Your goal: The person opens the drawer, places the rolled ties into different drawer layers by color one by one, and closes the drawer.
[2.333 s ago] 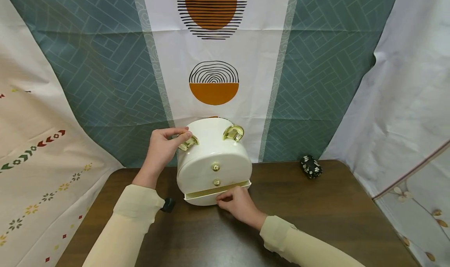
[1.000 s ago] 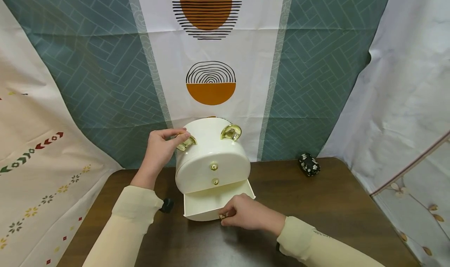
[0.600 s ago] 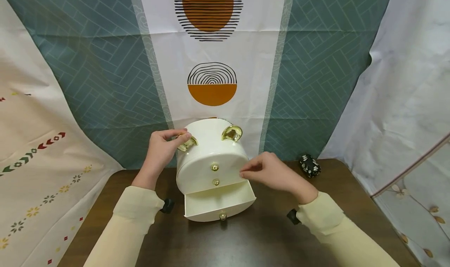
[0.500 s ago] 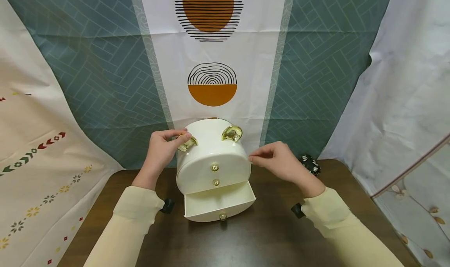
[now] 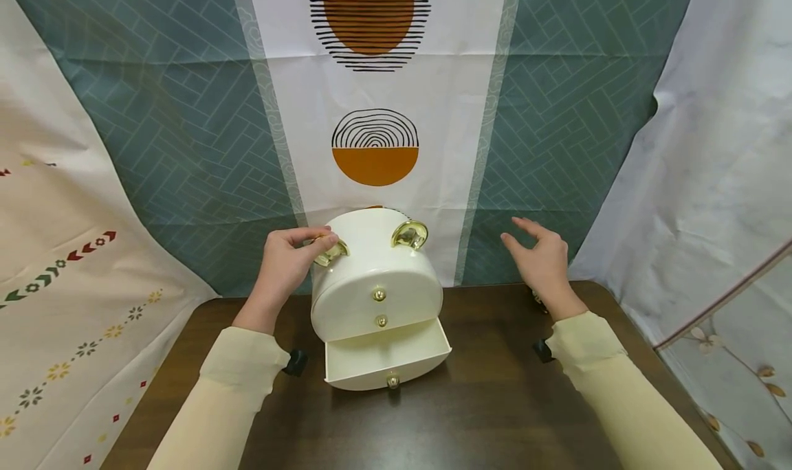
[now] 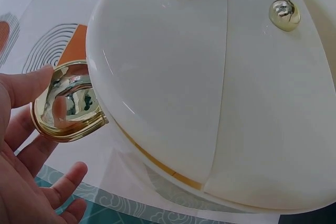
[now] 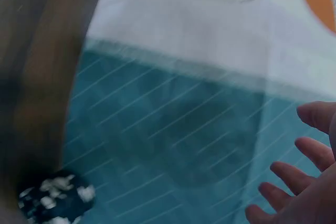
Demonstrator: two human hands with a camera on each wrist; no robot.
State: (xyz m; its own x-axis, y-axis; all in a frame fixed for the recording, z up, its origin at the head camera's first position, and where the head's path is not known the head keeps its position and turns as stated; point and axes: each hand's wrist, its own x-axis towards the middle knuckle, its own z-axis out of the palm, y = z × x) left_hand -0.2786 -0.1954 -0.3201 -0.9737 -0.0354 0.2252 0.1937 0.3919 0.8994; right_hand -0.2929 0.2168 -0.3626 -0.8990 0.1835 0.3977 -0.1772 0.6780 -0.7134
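A glossy white storage box [image 5: 371,250] with a rounded top, gold ear-shaped pieces and round gold knobs stands at the back of the table. Its bottom drawer [image 5: 383,353] is pulled out, and the inside that shows is bare. My left hand [image 5: 284,264] pinches the gold left ear [image 6: 73,100] between thumb and fingers. Off to the box's right, my right hand [image 5: 546,260] is raised with fingers spread and nothing in it. Below that hand lies a small black item with a white flower pattern [image 7: 58,198], mostly hidden by the wrist in the head view.
The dark wooden table [image 5: 482,401] reaches back to a hanging green and white cloth [image 5: 559,113]. More pale cloth [image 5: 718,181] hangs along the right side, and a patterned cloth [image 5: 80,222] along the left. The pulled-out drawer sticks out toward the front.
My right hand pulled the bottom drawer out by its knob, let go, then rose and moved right, its fingers spreading above the black flowered item. My left hand stayed on the ear.
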